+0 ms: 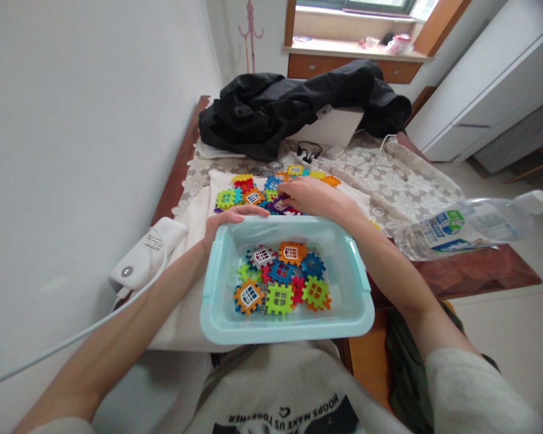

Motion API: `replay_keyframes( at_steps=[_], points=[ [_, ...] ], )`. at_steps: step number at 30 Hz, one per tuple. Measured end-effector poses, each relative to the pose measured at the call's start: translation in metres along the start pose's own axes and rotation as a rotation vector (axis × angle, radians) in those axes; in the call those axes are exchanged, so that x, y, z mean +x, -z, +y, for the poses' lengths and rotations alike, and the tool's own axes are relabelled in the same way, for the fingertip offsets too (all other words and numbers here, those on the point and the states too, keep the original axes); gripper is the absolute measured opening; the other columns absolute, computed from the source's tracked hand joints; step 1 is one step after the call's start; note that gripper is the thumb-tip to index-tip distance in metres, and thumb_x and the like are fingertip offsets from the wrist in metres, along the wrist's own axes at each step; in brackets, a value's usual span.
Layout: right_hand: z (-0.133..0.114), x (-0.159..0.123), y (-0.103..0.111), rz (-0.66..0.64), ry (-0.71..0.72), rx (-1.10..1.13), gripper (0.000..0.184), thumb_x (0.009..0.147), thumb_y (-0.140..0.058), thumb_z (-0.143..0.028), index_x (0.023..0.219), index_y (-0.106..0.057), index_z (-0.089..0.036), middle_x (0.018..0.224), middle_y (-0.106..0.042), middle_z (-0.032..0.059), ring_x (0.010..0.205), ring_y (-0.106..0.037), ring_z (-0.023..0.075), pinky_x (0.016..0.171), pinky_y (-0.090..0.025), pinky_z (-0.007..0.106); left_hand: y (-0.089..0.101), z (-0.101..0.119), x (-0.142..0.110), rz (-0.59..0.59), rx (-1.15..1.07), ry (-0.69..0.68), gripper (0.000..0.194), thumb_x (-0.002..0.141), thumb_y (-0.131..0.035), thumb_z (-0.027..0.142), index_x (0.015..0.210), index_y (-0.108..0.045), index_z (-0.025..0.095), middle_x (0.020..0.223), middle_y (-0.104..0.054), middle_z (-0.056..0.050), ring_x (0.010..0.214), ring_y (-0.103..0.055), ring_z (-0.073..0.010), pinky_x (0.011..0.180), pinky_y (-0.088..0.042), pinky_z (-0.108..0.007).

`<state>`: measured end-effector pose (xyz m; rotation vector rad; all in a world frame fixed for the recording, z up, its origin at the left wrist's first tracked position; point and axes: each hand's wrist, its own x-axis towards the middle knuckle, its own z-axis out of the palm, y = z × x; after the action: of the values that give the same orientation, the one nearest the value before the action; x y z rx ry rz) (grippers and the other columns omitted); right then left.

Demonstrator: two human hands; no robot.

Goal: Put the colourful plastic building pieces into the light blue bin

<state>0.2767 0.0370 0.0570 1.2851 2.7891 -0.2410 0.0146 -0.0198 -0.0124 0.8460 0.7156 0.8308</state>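
A light blue plastic bin (289, 328) is at the table's front edge, close against my body. Several colourful toothed plastic building blocks (279, 299) lie in it, some with window inserts. My left hand (235, 216) grips the bin's far left corner, fingers along the rim. Beyond the bin, my right hand (312, 194) reaches into a pile of the same building blocks (253, 196) on a white cloth. Its fingers are curled down over a purple block (278, 206); whether they pinch that block is hidden.
A clear plastic bottle (470, 224) lies on its side at the right. A white power strip (149, 253) with a cable is at the left by the wall. Black fabric (294, 99) covers part of a silver laptop (332, 128) at the back, with dark earphones (308, 152) in front.
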Motion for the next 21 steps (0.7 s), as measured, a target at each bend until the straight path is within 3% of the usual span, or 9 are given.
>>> replay_keyframes(
  at_steps=[5,10,14,21],
  points=[
    [0.0007,0.0035,-0.0042,0.280,0.092,0.164,0.024,0.108,-0.063,-0.017,0.130,-0.073,-0.018,0.127,-0.081,0.0122,0.115,-0.072,0.0280,0.097,-0.049,0.036,0.0043,-0.0025,0.0025,-0.020,0.003,-0.024,0.045,0.066,-0.075,0.035,0.103,-0.088,0.012,0.092,-0.083,-0.012,0.075,-0.076,-0.0258,0.068,-0.063,-0.031],
    [0.0000,0.0048,-0.0041,0.434,0.193,0.302,0.023,0.107,-0.060,-0.016,0.127,-0.071,-0.019,0.125,-0.080,0.0115,0.111,-0.070,0.0260,0.100,-0.048,0.036,0.0052,-0.0034,0.0028,0.005,-0.011,-0.010,0.047,0.063,-0.078,0.035,0.102,-0.088,0.012,0.090,-0.083,-0.012,0.074,-0.076,-0.0254,0.068,-0.062,-0.030],
    [0.0007,0.0043,-0.0041,0.480,0.199,0.327,0.020,0.105,-0.059,-0.015,0.122,-0.070,-0.020,0.118,-0.079,0.0103,0.104,-0.067,0.0247,0.097,-0.047,0.035,0.0064,-0.0039,0.0033,0.006,-0.012,-0.005,0.047,0.062,-0.079,0.036,0.101,-0.089,0.012,0.092,-0.084,-0.012,0.074,-0.077,-0.0258,0.068,-0.062,-0.031],
    [0.0024,0.0068,-0.0086,0.395,0.158,0.290,0.021,0.103,-0.061,-0.014,0.121,-0.071,-0.020,0.116,-0.078,0.0108,0.107,-0.068,0.0263,0.096,-0.048,0.036,0.0020,0.0009,0.0013,0.001,0.038,-0.021,0.045,0.062,-0.081,0.037,0.100,-0.090,0.014,0.092,-0.084,-0.012,0.075,-0.075,-0.0246,0.068,-0.061,-0.030]
  ],
)
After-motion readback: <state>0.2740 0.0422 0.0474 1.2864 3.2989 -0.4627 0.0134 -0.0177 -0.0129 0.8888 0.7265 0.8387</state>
